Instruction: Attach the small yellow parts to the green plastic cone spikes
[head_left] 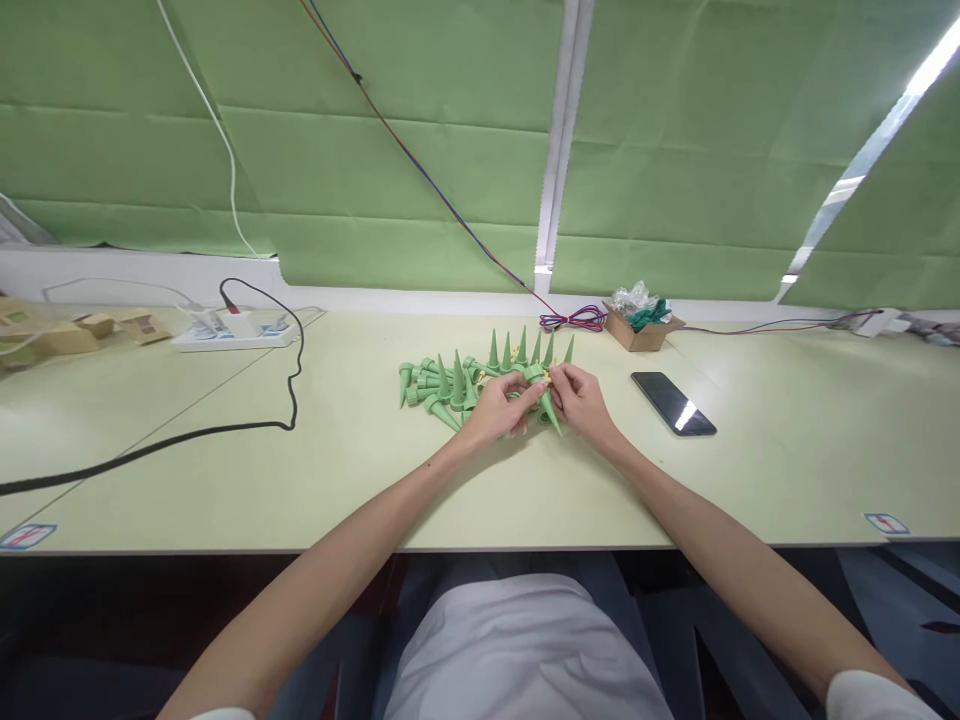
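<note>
Between my hands is a green plastic spike (551, 412) with its point slanting down toward me. My left hand (499, 408) is closed on its wider end, thumb and fingers pinching it. My right hand (580, 400) pinches a small yellow piece (547, 379) at the top of that spike; fingers partly cover it. Many more green spikes (442, 380) lie in a pile just behind and left of my hands. Some of them stand upright on their wide ends, points up, and others lie on their sides. A few yellow bits show among them.
A black phone (673, 403) lies on the table to the right. Behind it stands a small cardboard box (642, 332) with clear and green plastic inside. Coiled red-blue wire (577, 319) rests by the wall. At left are a power strip (236, 332), a black cable (225, 431) and cardboard pieces (67, 338).
</note>
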